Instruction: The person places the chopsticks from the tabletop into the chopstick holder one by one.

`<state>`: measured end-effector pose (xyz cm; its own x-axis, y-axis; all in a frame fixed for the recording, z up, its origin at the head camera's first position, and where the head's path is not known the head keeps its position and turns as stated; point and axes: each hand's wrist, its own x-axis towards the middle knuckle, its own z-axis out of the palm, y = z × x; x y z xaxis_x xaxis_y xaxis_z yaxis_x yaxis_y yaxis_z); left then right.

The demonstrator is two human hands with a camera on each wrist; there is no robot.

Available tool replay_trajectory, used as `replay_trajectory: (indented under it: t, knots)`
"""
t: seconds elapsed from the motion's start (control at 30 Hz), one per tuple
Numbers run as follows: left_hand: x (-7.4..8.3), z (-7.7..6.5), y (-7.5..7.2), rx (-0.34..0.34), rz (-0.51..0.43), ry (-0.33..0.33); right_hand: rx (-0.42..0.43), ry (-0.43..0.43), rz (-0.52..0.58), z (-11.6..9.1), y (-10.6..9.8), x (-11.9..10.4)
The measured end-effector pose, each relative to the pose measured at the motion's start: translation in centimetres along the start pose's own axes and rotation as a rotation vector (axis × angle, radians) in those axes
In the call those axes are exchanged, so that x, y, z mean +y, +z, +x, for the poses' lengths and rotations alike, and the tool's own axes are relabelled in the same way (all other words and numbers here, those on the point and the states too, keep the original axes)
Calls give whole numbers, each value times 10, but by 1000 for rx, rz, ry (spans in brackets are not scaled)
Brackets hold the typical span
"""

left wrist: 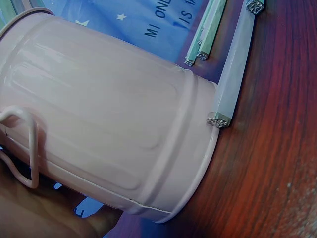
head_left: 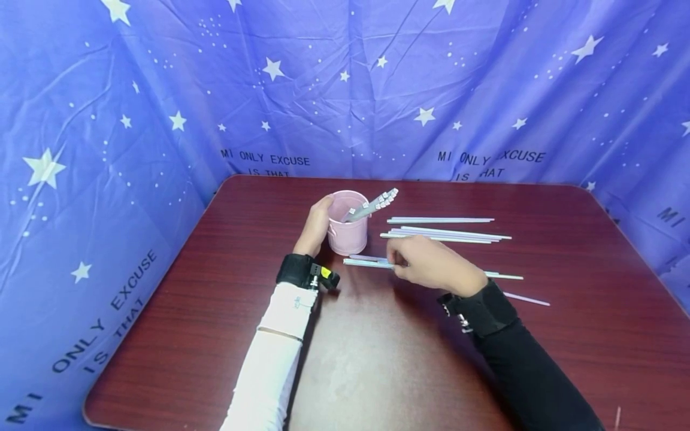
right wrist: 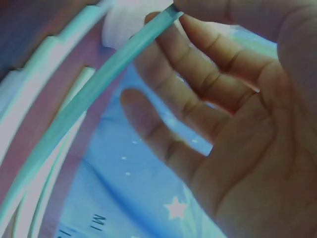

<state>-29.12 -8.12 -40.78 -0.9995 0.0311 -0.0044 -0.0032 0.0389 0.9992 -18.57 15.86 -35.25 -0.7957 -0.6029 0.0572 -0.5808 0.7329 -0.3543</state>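
My left hand [head_left: 314, 228] grips the left side of a small pink metal bucket [head_left: 347, 239], its thumb up near the rim. The bucket stands upright, and a bundle of slim pale sticks [head_left: 372, 207] leans out of it to the right. In the left wrist view, fingers [left wrist: 94, 223] lie along the bucket's side beside a wire handle [left wrist: 33, 148]. To the right of the bucket, my right hand [head_left: 433, 263] is low over the table. It pinches one end of a long pale green stick [right wrist: 106, 77] between thumb and fingertips, the other fingers loosely spread.
Pale sticks [head_left: 369, 264] lie partly behind the right hand, close to the bucket's base. Farther back are several more sticks [head_left: 447, 234] and a thin pair [head_left: 440, 220]. One stick [head_left: 528, 299] lies at the right. A starry blue curtain [head_left: 350, 90] borders the red-brown table [head_left: 215, 335].
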Motion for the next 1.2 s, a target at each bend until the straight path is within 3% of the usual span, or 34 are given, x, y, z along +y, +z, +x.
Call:
replay_trajectory:
  t: [0.2,0.33,0.43,0.63,0.87,1.0,1.1,1.2]
  knots:
    - [0,0,0,-1,3,-7,131,-164,6,-8,-14,-8]
    - [-1,0,0,-3,3,-7,168,-150,6,-13,-26,-15]
    - [-1,0,0,-4,1,-5,242,-138,33,-16,-36,-18]
    - [0,2,0,-2,-1,-3,521,-151,41,-24,-57,-19]
    - [2,2,0,-6,8,-2,853,-95,70,-30,-76,-23]
    - [3,1,0,-4,6,2,982,-84,243,-27,-82,-31]
    - [2,1,0,-3,5,-1,1006,-120,406,-21,-83,-37]
    - [1,1,-1,-1,1,-4,981,-136,477,-14,-80,-44]
